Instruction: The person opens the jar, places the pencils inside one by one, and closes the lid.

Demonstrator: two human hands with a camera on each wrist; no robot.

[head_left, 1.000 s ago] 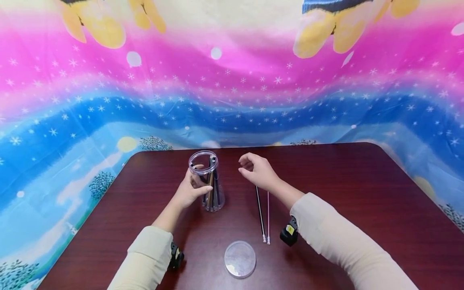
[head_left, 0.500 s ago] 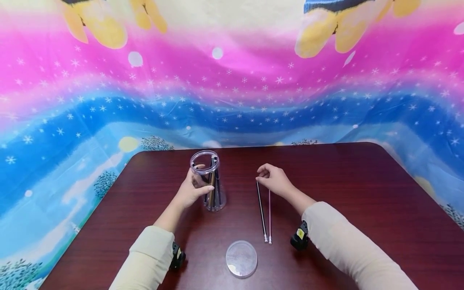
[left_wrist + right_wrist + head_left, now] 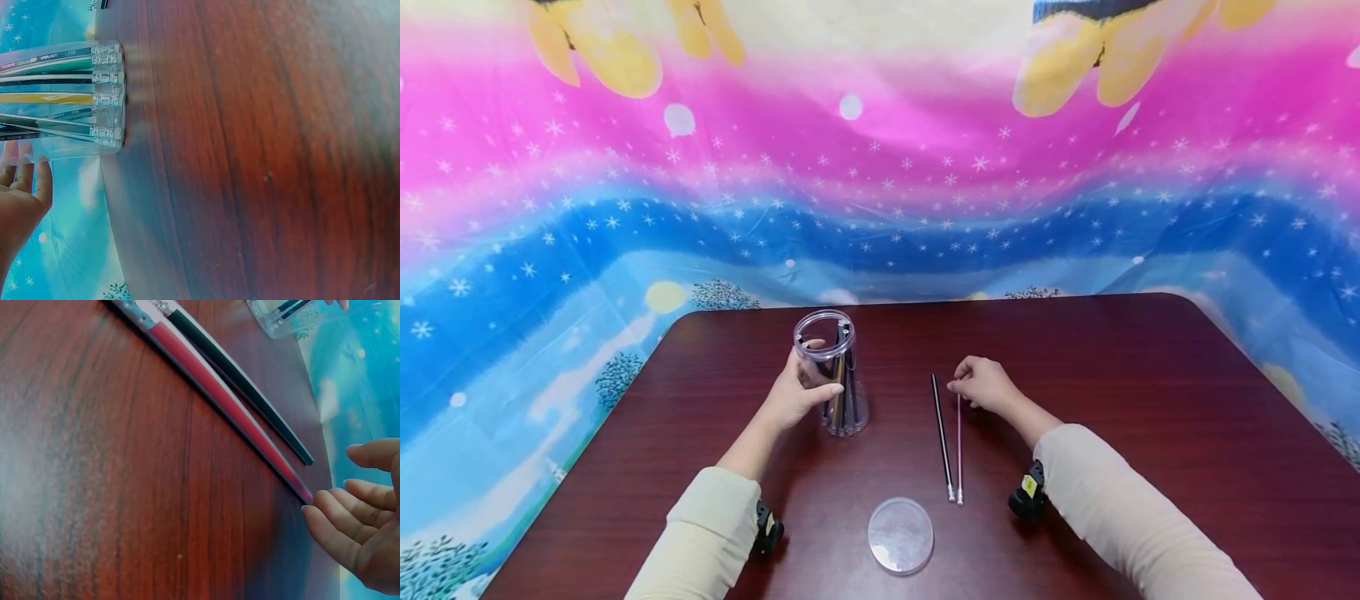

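My left hand [image 3: 792,395] grips a clear plastic jar [image 3: 859,408] round its side, standing on the table with its mouth uncovered. Several pencils [image 3: 47,98] stand inside it, their eraser ends at the bottom, as the left wrist view shows. A pink pencil [image 3: 959,450] and a black pencil [image 3: 942,437] lie side by side on the table, eraser ends nearest the body. My right hand [image 3: 988,386] is at the far end of the pink pencil. In the right wrist view its fingertips [image 3: 322,519] meet that end, with the thumb apart from the other fingers.
A round clear lid [image 3: 901,536] lies flat near the front of the dark red-brown wooden table [image 3: 1097,358]. Behind the table hangs a patterned pink and blue cloth [image 3: 895,167]. Each wrist carries a small black camera [image 3: 1028,493].
My right hand has moved right and toward the body, past the black pencil's far end to the pink pencil's. The left hand and the jar have stayed put.
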